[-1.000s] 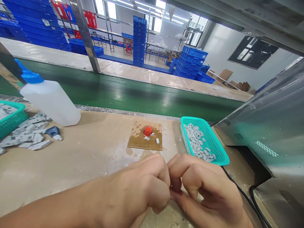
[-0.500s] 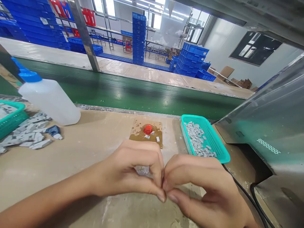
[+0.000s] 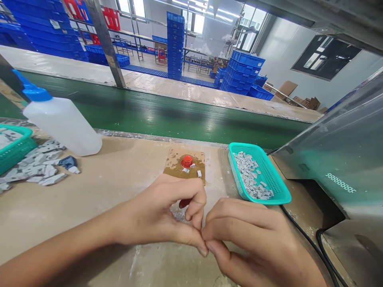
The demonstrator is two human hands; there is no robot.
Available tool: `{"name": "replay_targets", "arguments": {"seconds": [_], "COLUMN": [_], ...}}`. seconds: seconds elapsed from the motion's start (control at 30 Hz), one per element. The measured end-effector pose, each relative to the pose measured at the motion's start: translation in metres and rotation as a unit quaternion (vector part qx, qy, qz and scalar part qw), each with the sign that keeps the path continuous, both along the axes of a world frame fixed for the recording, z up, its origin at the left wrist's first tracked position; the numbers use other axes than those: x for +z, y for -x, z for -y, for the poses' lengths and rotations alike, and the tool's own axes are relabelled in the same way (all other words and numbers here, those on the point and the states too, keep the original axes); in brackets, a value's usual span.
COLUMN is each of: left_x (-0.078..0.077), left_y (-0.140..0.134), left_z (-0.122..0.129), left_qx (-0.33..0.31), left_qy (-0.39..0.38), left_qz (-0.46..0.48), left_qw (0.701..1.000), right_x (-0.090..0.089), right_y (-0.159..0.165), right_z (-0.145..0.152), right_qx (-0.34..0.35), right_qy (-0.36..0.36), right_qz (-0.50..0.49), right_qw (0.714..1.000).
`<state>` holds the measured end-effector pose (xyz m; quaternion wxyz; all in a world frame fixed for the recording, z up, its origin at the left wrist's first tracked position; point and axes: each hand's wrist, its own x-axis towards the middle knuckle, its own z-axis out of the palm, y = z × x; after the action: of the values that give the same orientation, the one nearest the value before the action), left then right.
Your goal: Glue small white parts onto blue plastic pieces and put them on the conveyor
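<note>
My left hand [image 3: 176, 211] and my right hand [image 3: 248, 235] meet fingertip to fingertip above the bench. Each is closed in a pinch of thumb and fingers, and whatever lies between the tips is hidden. Just beyond them a wet brown square board [image 3: 173, 172] lies on the bench, carrying a small red cap [image 3: 187, 161] and a few small white-grey pieces [image 3: 199, 173]. To the right, a turquoise basket [image 3: 277, 181] holds many similar small grey pieces [image 3: 249, 175].
A white squeeze bottle [image 3: 67, 125] with a blue nozzle stands at left, by a pile of grey parts [image 3: 38, 165] and another turquoise basket [image 3: 18, 145]. A green conveyor belt [image 3: 149, 115] runs behind the bench. A metal housing [image 3: 338, 151] and black cable [image 3: 303, 239] are at right.
The fingers of my left hand have curled and spread apart slightly, while its thumb stays against my right fingertips. My right hand has shifted slightly down.
</note>
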<state>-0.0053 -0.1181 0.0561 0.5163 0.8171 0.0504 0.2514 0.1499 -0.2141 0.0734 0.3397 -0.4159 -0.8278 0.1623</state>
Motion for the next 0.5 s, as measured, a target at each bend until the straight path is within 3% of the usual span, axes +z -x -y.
{"name": "replay_targets", "arguments": {"seconds": [0.3,0.5], "left_x": [0.000,-0.005], "left_y": [-0.005,-0.007], "left_z": [0.000,-0.002], "left_qx": [0.001,0.006], "left_qy": [0.081,0.102], "left_qz": [-0.095,-0.115], "left_qw": [0.992,0.988], "right_x": [-0.005,-0.014], "right_y": [0.002,0.001], "right_z": [0.001,-0.005], "right_qx": [-0.020,0.003], "right_qy": [-0.062,-0.053], "right_qz": [0.095,0.056], "right_qw": [0.993,0.997]}}
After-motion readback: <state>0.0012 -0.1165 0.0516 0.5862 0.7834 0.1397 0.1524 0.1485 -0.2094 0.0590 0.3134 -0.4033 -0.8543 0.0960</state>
